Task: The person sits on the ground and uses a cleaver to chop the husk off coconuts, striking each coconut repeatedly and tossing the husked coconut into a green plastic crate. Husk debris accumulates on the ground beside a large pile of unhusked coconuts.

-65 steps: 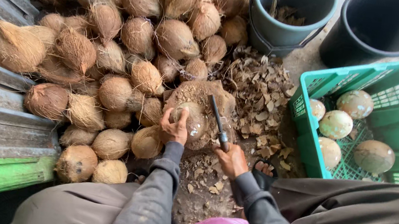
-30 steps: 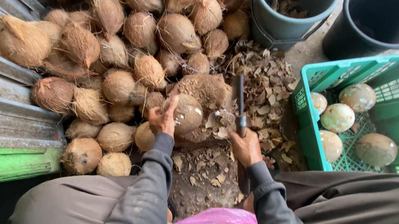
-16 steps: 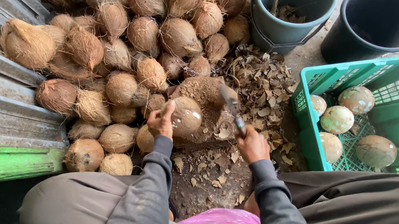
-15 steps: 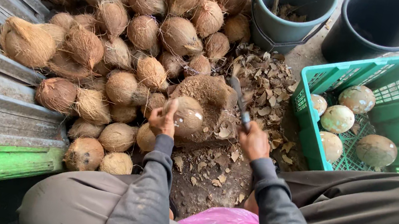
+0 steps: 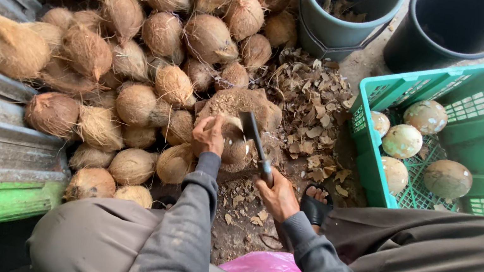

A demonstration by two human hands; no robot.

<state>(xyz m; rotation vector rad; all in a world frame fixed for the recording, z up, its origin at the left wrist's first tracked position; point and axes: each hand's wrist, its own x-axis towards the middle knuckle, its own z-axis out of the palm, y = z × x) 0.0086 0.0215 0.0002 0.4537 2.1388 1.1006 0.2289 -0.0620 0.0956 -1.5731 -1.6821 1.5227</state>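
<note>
We see the left hand (image 5: 209,135) steadying a coconut (image 5: 234,147) on a chopping block (image 5: 259,108). The right hand (image 5: 277,192) grips a cleaver (image 5: 254,136), its blade against the coconut. A heap of husked coconuts (image 5: 140,44) lies to the left. A green crate (image 5: 480,127) at right contains four peeled coconuts (image 5: 403,141). Two dark buckets (image 5: 343,17) stand beyond.

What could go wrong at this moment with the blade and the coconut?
The blade meets the coconut right beside the left hand steadying it; a slip might cut those fingers. The round coconut rests on a rough block and may roll. Flying shell chips could hit the person's bare foot.
</note>
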